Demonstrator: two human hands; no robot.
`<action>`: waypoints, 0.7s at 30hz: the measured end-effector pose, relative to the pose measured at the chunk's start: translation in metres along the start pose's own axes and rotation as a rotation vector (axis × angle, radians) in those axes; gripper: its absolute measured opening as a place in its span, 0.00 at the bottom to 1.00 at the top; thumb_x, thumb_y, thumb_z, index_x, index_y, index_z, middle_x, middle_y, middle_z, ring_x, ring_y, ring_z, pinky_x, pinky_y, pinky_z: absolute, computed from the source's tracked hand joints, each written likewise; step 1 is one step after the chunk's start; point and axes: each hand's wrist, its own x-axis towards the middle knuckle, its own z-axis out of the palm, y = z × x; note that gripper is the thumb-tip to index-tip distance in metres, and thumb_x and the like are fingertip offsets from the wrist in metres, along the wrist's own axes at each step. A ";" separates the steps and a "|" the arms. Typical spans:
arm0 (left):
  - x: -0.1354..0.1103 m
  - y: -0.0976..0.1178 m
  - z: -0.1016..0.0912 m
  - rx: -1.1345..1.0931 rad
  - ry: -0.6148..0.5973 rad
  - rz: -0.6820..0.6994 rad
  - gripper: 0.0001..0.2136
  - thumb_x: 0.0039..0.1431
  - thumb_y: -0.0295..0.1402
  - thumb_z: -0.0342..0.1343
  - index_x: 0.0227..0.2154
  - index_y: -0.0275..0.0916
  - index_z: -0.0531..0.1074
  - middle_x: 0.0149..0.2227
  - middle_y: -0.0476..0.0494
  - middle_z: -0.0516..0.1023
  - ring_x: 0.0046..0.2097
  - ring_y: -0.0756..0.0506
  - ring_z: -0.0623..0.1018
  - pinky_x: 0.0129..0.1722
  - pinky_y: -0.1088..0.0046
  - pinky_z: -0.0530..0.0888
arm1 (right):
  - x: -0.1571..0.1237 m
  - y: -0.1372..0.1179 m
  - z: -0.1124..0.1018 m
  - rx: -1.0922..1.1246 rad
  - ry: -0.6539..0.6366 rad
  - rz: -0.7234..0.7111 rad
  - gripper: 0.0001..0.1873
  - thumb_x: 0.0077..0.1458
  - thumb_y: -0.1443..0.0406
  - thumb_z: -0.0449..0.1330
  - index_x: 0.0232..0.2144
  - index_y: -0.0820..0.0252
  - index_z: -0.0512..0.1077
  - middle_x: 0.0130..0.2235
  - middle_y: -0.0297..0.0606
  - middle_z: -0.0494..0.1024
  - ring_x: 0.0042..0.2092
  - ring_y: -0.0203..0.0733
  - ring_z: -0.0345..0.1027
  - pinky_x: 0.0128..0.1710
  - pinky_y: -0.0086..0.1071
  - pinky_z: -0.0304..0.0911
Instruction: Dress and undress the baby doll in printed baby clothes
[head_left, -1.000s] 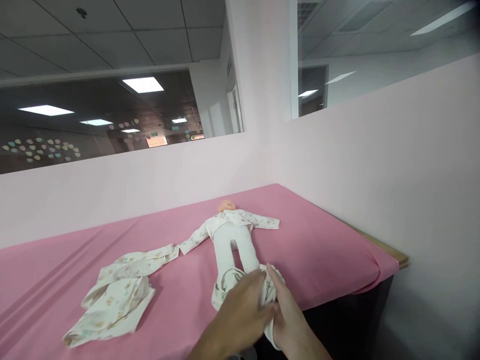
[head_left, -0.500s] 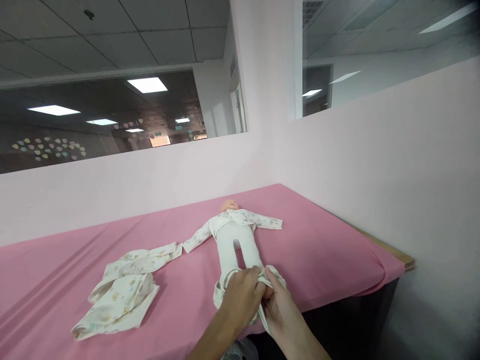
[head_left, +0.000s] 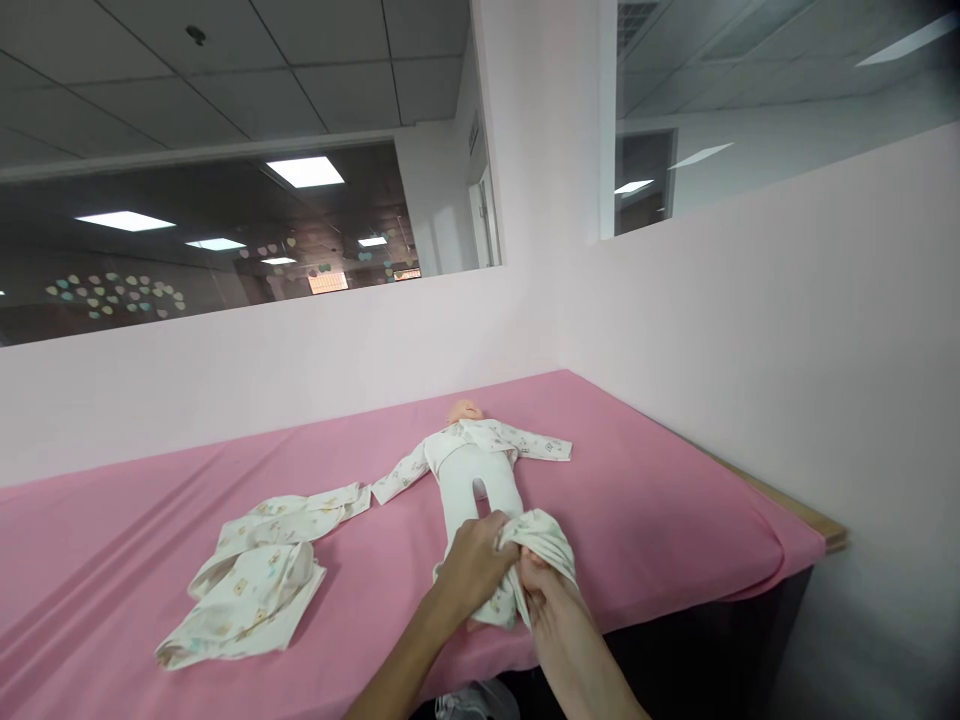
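A baby doll (head_left: 474,462) lies on its back on the pink-covered table (head_left: 645,500), head toward the wall, wearing a printed top and white leggings. At its feet is a bunched pair of printed trousers (head_left: 541,540). My left hand (head_left: 474,562) is closed on the left side of that bunched cloth. My right hand (head_left: 546,592) grips it from below on the right. Both hands sit at the doll's lower legs, whose feet are hidden by the cloth.
A second printed garment (head_left: 255,580) lies crumpled on the table to the left. Pale pink partition walls (head_left: 750,330) close the back and right. The table's near edge (head_left: 675,600) drops away beside my right arm.
Both hands have moved away from me up the doll's legs, drawing the bunched trousers with them. The view has shifted slightly left.
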 end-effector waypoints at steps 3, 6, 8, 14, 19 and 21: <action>0.003 -0.005 -0.006 0.082 0.068 -0.038 0.09 0.62 0.34 0.41 0.30 0.39 0.64 0.29 0.48 0.73 0.30 0.48 0.69 0.29 0.73 0.62 | -0.009 0.004 -0.012 -0.068 -0.027 -0.005 0.25 0.45 0.54 0.66 0.46 0.54 0.74 0.48 0.38 0.77 0.53 0.47 0.67 0.55 0.39 0.60; 0.003 -0.010 -0.009 0.096 0.065 -0.023 0.10 0.63 0.36 0.42 0.34 0.39 0.66 0.33 0.47 0.74 0.33 0.47 0.71 0.32 0.73 0.64 | -0.007 0.003 -0.032 -0.304 -0.119 -0.038 0.28 0.49 0.55 0.63 0.53 0.53 0.71 0.54 0.38 0.73 0.58 0.49 0.62 0.61 0.41 0.52; 0.000 -0.011 -0.009 0.091 0.045 0.042 0.08 0.62 0.35 0.46 0.38 0.40 0.68 0.37 0.46 0.75 0.38 0.45 0.73 0.37 0.71 0.66 | 0.004 0.003 -0.047 -0.551 -0.197 -0.113 0.24 0.52 0.58 0.60 0.53 0.51 0.71 0.54 0.38 0.74 0.57 0.49 0.63 0.60 0.42 0.52; -0.029 -0.022 -0.027 0.098 -0.001 0.152 0.16 0.58 0.42 0.56 0.47 0.43 0.70 0.46 0.45 0.73 0.49 0.42 0.69 0.50 0.65 0.65 | 0.041 -0.013 -0.081 -1.008 -0.353 -0.366 0.10 0.56 0.64 0.54 0.34 0.52 0.77 0.40 0.38 0.77 0.44 0.49 0.67 0.47 0.40 0.59; -0.044 -0.037 -0.056 0.046 -0.053 0.036 0.14 0.66 0.40 0.41 0.41 0.43 0.70 0.44 0.47 0.74 0.48 0.45 0.70 0.52 0.65 0.65 | 0.053 -0.053 -0.073 -0.960 -0.185 -0.290 0.13 0.59 0.56 0.52 0.29 0.56 0.70 0.32 0.35 0.74 0.37 0.44 0.67 0.38 0.35 0.60; -0.043 -0.041 -0.059 0.075 -0.089 0.033 0.12 0.64 0.36 0.42 0.40 0.43 0.70 0.43 0.48 0.73 0.47 0.45 0.69 0.51 0.65 0.66 | 0.057 -0.066 -0.057 -0.978 -0.202 -0.346 0.13 0.59 0.56 0.51 0.29 0.56 0.70 0.33 0.35 0.74 0.37 0.43 0.66 0.38 0.34 0.60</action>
